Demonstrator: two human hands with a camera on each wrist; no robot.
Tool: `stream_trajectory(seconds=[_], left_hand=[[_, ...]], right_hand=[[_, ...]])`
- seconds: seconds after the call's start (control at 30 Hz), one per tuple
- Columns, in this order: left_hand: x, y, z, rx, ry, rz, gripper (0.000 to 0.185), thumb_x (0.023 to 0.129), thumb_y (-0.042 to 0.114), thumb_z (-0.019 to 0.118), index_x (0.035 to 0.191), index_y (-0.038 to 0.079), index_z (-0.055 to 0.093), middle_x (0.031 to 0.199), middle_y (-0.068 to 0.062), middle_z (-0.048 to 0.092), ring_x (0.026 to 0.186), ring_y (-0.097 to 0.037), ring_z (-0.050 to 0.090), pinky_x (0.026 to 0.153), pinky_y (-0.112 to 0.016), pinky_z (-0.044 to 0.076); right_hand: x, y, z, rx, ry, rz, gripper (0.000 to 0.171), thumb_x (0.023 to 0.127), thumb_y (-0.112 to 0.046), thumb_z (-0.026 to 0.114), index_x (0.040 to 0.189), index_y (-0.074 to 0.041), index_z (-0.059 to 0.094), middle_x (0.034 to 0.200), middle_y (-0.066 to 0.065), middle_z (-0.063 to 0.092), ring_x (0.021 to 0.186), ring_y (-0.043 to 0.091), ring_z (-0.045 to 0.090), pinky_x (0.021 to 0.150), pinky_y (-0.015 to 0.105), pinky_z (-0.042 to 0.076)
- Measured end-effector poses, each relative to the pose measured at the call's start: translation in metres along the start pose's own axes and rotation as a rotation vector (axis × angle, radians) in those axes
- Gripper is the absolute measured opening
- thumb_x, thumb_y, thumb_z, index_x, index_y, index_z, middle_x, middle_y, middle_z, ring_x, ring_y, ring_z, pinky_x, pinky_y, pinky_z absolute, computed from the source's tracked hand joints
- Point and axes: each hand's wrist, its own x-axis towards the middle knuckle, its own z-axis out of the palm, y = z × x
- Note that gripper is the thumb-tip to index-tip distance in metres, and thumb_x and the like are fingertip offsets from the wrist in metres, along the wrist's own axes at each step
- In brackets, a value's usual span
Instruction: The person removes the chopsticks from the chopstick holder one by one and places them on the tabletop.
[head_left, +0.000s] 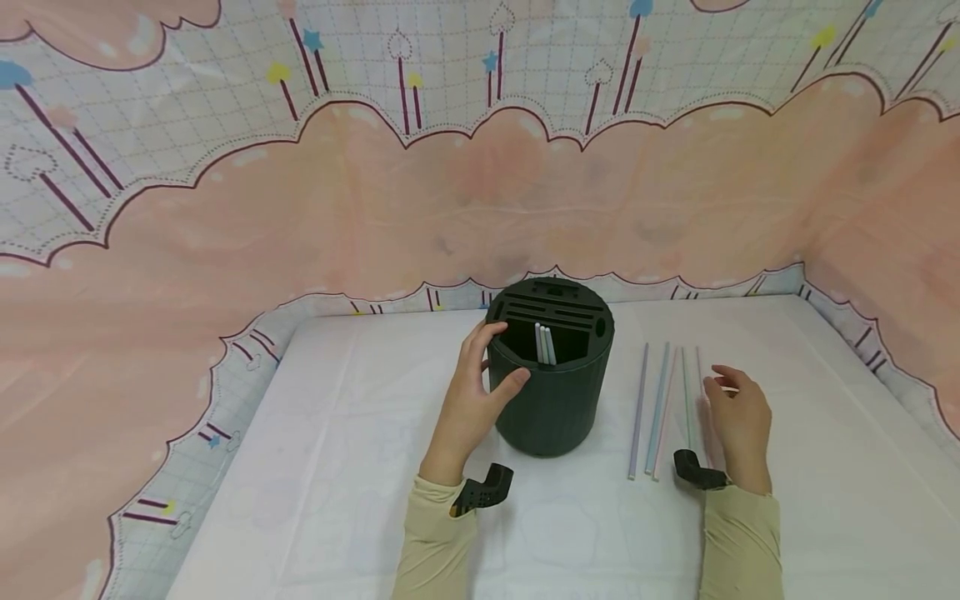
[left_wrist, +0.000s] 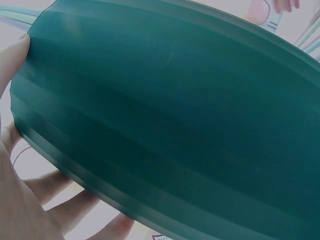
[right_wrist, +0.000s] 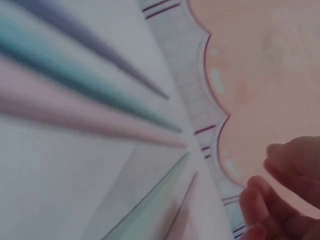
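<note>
A dark green round pen holder (head_left: 551, 412) with a slotted top stands upright on the white table. Several pale thin sticks (head_left: 545, 344) lean inside its front opening. My left hand (head_left: 467, 400) grips the holder at its upper left, thumb at the front rim and fingers around the far side. To the right lie a purple stick (head_left: 638, 412), a blue stick (head_left: 657, 408), a pink stick (head_left: 665, 412), a green stick (head_left: 687, 396) and another pink stick (head_left: 701, 375). Beside that last one hovers my right hand (head_left: 740, 417), fingers loosely bent with nothing held.
White cloth covers the table (head_left: 345, 467). A peach and white printed backdrop (head_left: 487, 208) rises behind it and along both sides. Black wrist-camera mounts (head_left: 483, 490) sit at both sleeve cuffs.
</note>
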Motion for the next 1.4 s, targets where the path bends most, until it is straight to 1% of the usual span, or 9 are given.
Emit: stream_trajectory(seconds=[0.13,0.23,0.37,0.63,0.83,0.97,1.03,1.23,1.4], left_hand=[[0.000,0.000,0.000,0.001,-0.001,-0.005,0.059,0.081,0.050,0.057,0.132,0.041,0.029,0.144,0.011,0.015,0.129,-0.012,0.023,0.098,-0.047,0.032],[0.000,-0.001,0.000,0.003,-0.003,-0.007,0.058,0.081,0.050,0.057,0.132,0.041,0.029,0.144,0.012,0.015,0.129,-0.011,0.022,0.098,-0.046,0.032],[0.000,-0.001,0.000,0.004,0.000,-0.002,0.058,0.082,0.050,0.057,0.132,0.041,0.029,0.144,0.012,0.015,0.129,-0.011,0.022,0.098,-0.046,0.032],[-0.001,-0.001,0.000,0.005,0.001,0.000,0.058,0.082,0.050,0.056,0.132,0.042,0.029,0.144,0.012,0.015,0.129,-0.011,0.023,0.098,-0.046,0.032],[-0.001,0.000,-0.001,0.005,-0.002,-0.004,0.058,0.082,0.049,0.057,0.132,0.040,0.029,0.144,0.011,0.015,0.129,-0.012,0.023,0.098,-0.046,0.032],[0.000,0.002,-0.001,0.007,-0.009,-0.020,0.058,0.083,0.045,0.058,0.133,0.037,0.030,0.144,0.008,0.015,0.129,-0.013,0.023,0.099,-0.044,0.032],[0.000,0.006,-0.002,0.003,-0.013,-0.029,0.059,0.083,0.041,0.059,0.134,0.034,0.030,0.145,0.006,0.015,0.129,-0.014,0.023,0.099,-0.044,0.031],[-0.005,0.032,-0.009,-0.022,-0.017,-0.028,0.056,0.086,0.028,0.060,0.134,0.019,0.034,0.145,-0.006,0.018,0.129,-0.022,0.024,0.099,-0.049,0.030],[-0.008,0.039,-0.011,-0.031,-0.012,0.005,0.054,0.086,0.024,0.059,0.134,0.016,0.034,0.144,-0.008,0.019,0.129,-0.021,0.025,0.098,-0.046,0.031]], right_hand=[[-0.004,-0.017,0.000,0.108,0.117,-0.025,0.039,0.092,-0.034,0.043,0.124,-0.014,0.053,0.112,0.010,0.056,0.098,0.022,0.049,0.072,0.039,0.039],[-0.010,-0.034,0.001,0.226,0.199,-0.060,0.036,0.091,-0.037,0.045,0.120,-0.020,0.056,0.106,0.005,0.058,0.091,0.013,0.051,0.067,0.028,0.041],[-0.018,-0.060,0.001,0.401,0.234,-0.176,0.029,0.090,-0.031,0.051,0.115,-0.019,0.059,0.100,0.002,0.060,0.085,0.009,0.054,0.069,0.015,0.041],[-0.045,-0.106,0.007,0.592,0.183,-0.472,0.026,0.089,-0.016,0.054,0.115,-0.010,0.058,0.100,0.006,0.061,0.093,0.014,0.056,0.079,0.020,0.043],[-0.067,-0.134,0.017,0.696,0.053,-0.718,0.028,0.086,0.000,0.054,0.114,-0.003,0.056,0.104,0.013,0.060,0.102,0.024,0.053,0.092,0.030,0.040],[-0.077,-0.146,0.024,0.625,-0.034,-0.862,0.034,0.084,0.001,0.057,0.117,0.000,0.054,0.111,0.010,0.058,0.106,0.024,0.050,0.096,0.033,0.036],[-0.080,-0.149,0.027,0.563,-0.053,-0.912,0.036,0.085,-0.005,0.058,0.120,-0.002,0.053,0.114,0.007,0.057,0.108,0.022,0.049,0.097,0.033,0.035],[-0.083,-0.153,0.036,0.315,0.000,-1.034,0.040,0.091,-0.031,0.051,0.124,-0.008,0.052,0.114,0.003,0.058,0.110,0.021,0.048,0.100,0.040,0.029],[-0.086,-0.157,0.041,0.134,0.064,-1.102,0.032,0.090,-0.030,0.052,0.106,-0.005,0.063,0.097,0.006,0.064,0.097,0.024,0.053,0.101,0.046,0.026]])
